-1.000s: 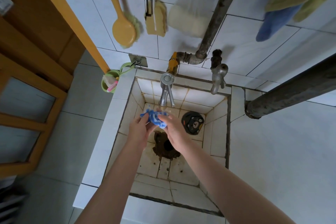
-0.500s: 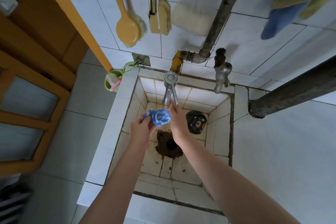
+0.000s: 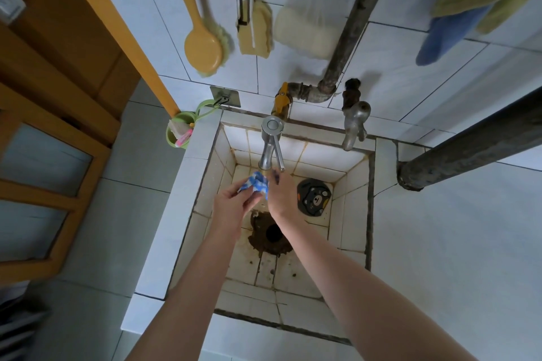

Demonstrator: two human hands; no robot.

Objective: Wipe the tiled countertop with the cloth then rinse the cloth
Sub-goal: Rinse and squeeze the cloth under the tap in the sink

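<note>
Head view: left hand fingers clamping bunched cloth at frame centre, just under tap. Right hand hovering beside lever; its fingers' state impossible to tell. Risk: wet cloth slipping, dropping onto grimy drain below.

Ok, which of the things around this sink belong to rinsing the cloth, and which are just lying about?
In the job: crumpled blue-and-white cloth, left hand gripping it, right hand by the lever, chrome lever faucet, white tiled sink.
Just about: yellow plastic brush, tan sponge, green plastic cup, dark round bear-face disc, old grey metal tap.
</note>
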